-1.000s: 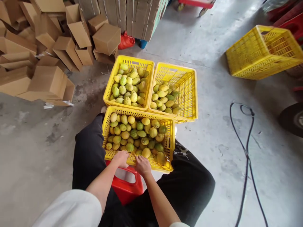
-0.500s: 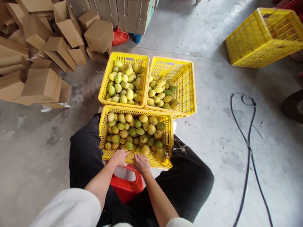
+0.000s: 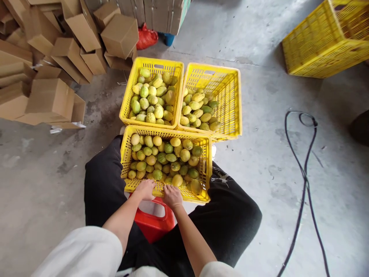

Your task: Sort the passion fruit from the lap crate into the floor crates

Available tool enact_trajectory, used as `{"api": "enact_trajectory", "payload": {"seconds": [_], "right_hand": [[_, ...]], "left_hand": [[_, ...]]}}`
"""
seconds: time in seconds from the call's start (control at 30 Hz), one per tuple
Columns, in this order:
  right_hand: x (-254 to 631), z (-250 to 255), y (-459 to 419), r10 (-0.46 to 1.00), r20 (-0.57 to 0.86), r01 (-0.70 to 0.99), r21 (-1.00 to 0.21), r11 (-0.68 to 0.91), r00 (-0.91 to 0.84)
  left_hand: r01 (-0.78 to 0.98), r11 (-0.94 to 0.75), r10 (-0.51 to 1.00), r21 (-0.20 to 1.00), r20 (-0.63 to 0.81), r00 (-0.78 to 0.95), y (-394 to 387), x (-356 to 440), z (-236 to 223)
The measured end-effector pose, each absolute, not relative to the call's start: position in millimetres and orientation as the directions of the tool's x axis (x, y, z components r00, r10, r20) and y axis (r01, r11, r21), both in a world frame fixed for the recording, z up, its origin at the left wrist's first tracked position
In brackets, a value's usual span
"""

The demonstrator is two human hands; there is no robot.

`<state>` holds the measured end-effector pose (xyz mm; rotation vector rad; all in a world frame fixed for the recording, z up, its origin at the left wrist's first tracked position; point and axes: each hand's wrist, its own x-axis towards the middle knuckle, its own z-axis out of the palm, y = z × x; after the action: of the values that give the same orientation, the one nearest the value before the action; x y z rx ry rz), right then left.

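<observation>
My left hand [image 3: 145, 189] and my right hand [image 3: 172, 196] are side by side, fingers wrapped over the near rim of a yellow plastic crate [image 3: 206, 169]. This crate sits between my knees, full of small oval yellow and green fruits [image 3: 171, 157] that look like small melons. Touching its far side stand two more yellow crates. The far left crate [image 3: 122, 111] is well filled with similar fruit, more striped and green. In the far right crate [image 3: 227, 100], the fruit lies mostly toward the left, with the slatted right wall bare.
Under the near crate shows a red plastic stool [image 3: 152, 225]. Cardboard boxes [image 3: 53, 100] are heaped at the left, with a red bag [image 3: 146, 37] beside them. Another yellow crate [image 3: 314, 42] stands at upper right. A looped black cable [image 3: 304, 181] lies on the concrete floor.
The view has shifted slightly, so the far crates sit a little higher and the upper right crate farther right. Both hands keep their hold on the near rim.
</observation>
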<state>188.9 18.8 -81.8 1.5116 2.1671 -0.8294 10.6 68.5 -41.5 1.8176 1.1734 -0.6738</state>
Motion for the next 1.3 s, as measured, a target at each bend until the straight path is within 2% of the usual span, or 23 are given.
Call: {"api": "enact_trajectory", "payload": {"seconds": [0.6, 1.0, 1.3], "right_hand": [[189, -80, 20, 0.695, -0.626, 0.935, -0.256, 0.246, -0.354], [192, -96, 10, 0.757, -0.528, 0.922, -0.252, 0.294, -0.386], [191, -94, 11, 0.745, -0.555, 0.929, -0.248, 0.276, -0.370]], "left_hand": [[0.905, -0.196, 0.468, 0.377, -0.775, 0.424, 68, 10, -42], [0.908, -0.214, 0.460, 0.361, -0.782, 0.419, 67, 10, -41], [0.908, -0.226, 0.465, 0.354, -0.779, 0.420, 67, 9, -42]]}}
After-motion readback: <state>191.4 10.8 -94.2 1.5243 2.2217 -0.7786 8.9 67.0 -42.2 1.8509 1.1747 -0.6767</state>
